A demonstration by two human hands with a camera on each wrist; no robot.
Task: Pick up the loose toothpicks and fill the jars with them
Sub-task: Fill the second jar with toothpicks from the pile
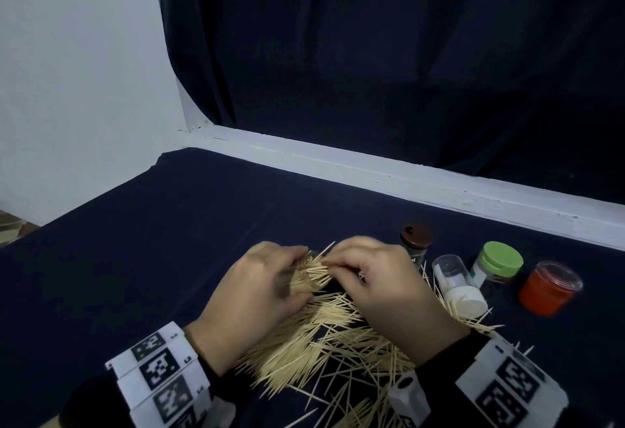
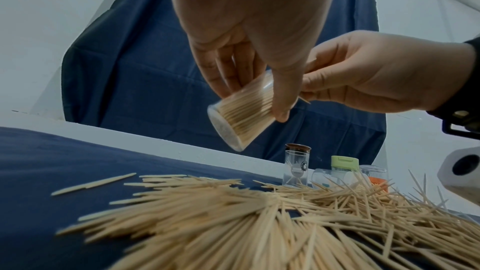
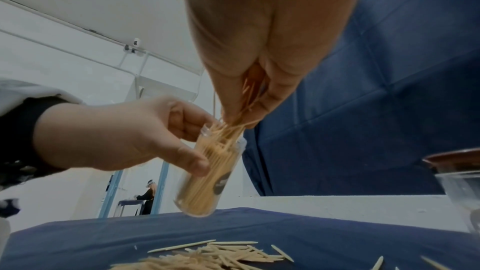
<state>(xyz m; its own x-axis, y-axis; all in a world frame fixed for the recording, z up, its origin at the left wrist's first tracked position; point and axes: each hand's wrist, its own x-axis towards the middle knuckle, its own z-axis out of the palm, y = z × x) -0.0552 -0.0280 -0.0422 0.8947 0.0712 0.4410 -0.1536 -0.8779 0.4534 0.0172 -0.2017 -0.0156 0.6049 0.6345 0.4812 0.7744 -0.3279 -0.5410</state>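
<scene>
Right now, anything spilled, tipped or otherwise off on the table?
Yes. Loose toothpicks lie strewn across the dark cloth, which is the task's mess. One white-capped jar lies on its side among them; the other jars stand upright.

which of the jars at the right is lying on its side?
The clear jar with the white cap, between the brown-lidded jar and the green-lidded jar. It lies tipped over on loose toothpicks; the red jar and the others stand upright.
</scene>
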